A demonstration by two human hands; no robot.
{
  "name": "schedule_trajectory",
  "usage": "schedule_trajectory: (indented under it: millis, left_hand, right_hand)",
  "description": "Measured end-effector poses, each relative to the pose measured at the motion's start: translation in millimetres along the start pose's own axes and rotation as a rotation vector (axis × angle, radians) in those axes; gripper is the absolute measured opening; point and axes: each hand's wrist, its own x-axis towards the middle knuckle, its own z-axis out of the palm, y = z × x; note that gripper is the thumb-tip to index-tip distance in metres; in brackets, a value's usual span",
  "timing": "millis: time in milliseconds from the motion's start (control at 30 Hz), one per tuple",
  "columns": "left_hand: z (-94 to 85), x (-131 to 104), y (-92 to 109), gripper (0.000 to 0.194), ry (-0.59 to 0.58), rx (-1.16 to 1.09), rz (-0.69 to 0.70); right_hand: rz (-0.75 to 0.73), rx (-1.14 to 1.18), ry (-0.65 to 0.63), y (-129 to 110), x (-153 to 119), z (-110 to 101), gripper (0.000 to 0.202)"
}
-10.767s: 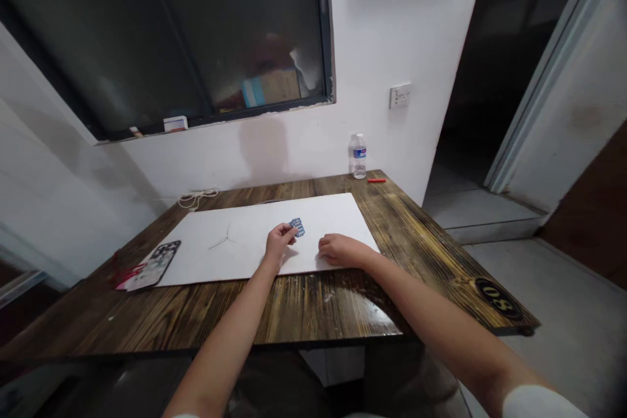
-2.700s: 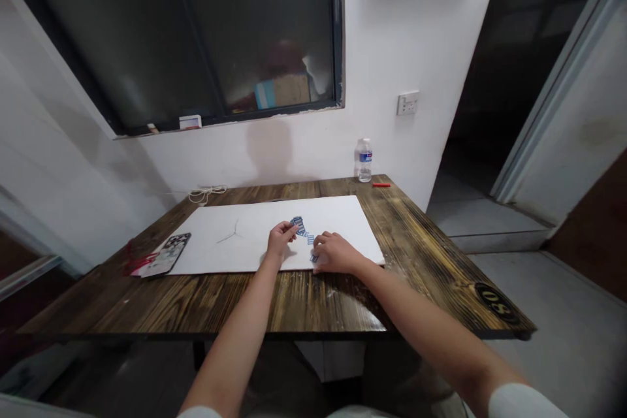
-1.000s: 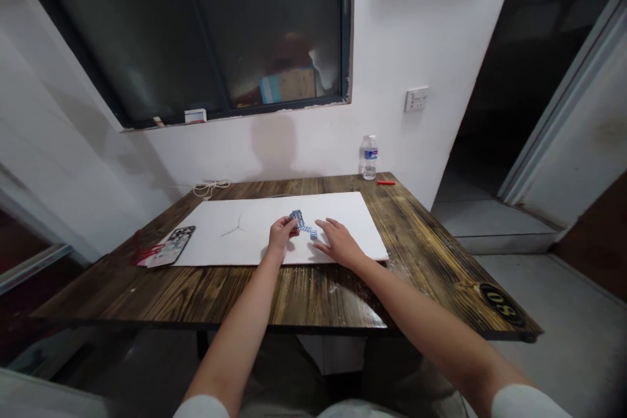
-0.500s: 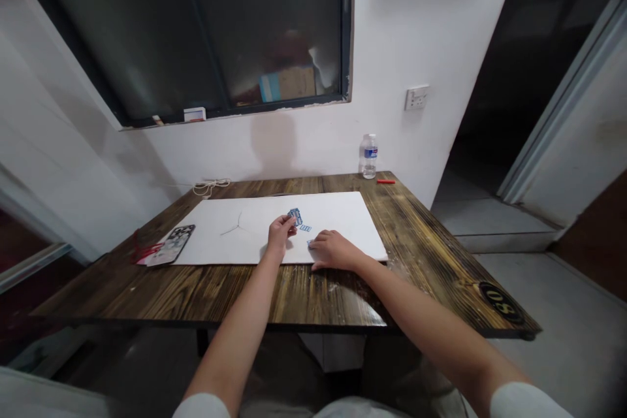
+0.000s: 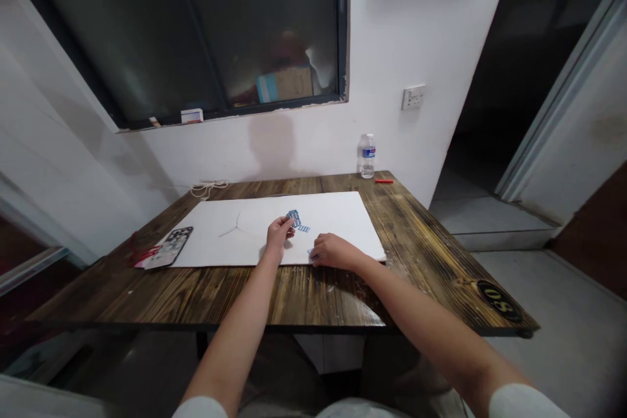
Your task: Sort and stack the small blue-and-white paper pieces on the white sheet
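On the dark wooden table lies a white board [image 5: 255,209]. My left hand [image 5: 279,234] pinches a blue patterned piece [image 5: 294,217] above the middle of the board. Just right of that piece, a small blue striped piece [image 5: 304,228] rests on the white surface. My right hand [image 5: 333,251] is closed at the board's front edge, its fingertips on a small blue piece [image 5: 310,252] that they mostly cover. Thin dark lines [image 5: 236,227] show on the board to the left.
A patterned phone [image 5: 176,245] and red items [image 5: 147,253] lie at the board's left end. Behind are a white cord [image 5: 208,188], a water bottle [image 5: 368,157] and a red pen [image 5: 384,181]. A round number plate [image 5: 499,300] marks the table's right corner.
My right hand's fingers have drawn together around the small blue piece, and the thumb has moved in toward them. My left hand has hardly moved. The camera view has shifted slightly.
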Motion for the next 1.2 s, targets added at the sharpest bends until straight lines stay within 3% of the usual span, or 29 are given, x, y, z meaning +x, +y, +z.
schedule_trajectory:
  millis: [133,367,533,800,1033,1200]
  left_hand:
    - [0.7,-1,1,0.041,-0.006,0.013,-0.001]
    - [0.9,-2,1,0.039,-0.015,0.049,0.005]
    - [2.0,-3,2,0.039,-0.028,0.052,-0.01]
    - [5.1,-9,4,0.038,-0.159,0.045,-0.037]
    - [9.7,-18,9,0.041,-0.292,0.072,-0.049]
    - [14.3,-23,6,0.044,-0.386,0.059,-0.085]
  right_hand:
    - [0.015,-0.027,0.015,-4,-1,-1,0.029]
    - [-0.01,0.024,0.012,-3,1,-1,0.011]
    - [-0.001,0.063,0.048,-3,0,0,0.014]
    - [0.317,0.079,0.396,-8,-5,4,0.021]
    - [0.253,0.108,0.661,-5,-7,7,0.022]
    - [0.254,-0.055,0.7,-3,-7,9,0.021]
